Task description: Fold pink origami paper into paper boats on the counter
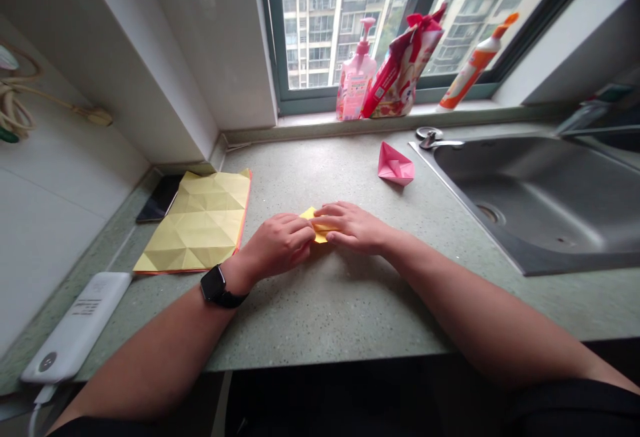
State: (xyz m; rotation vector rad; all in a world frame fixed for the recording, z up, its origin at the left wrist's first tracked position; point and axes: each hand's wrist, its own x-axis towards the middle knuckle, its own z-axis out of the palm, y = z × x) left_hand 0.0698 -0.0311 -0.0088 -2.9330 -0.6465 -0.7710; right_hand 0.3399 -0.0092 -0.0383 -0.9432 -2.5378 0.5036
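A small folded yellow paper [311, 214] lies on the grey-green countertop [325, 303], mostly covered by both hands. My left hand [277, 243], with a black watch on the wrist, is curled with its fingertips pinching the paper's left part. My right hand [353, 227] presses down on the paper's right part with bent fingers. A stack of creased yellow sheets [200, 222] lies to the left of my hands. A finished pink folded paper shape [395, 165] sits behind my right hand, near the sink.
A steel sink [545, 197] fills the right side. On the window sill stand a pink pump bottle [356, 77], a red pouch [403, 67] and an orange-capped bottle [475, 63]. A dark phone [159, 198] and a white power bank [75, 330] lie at the left.
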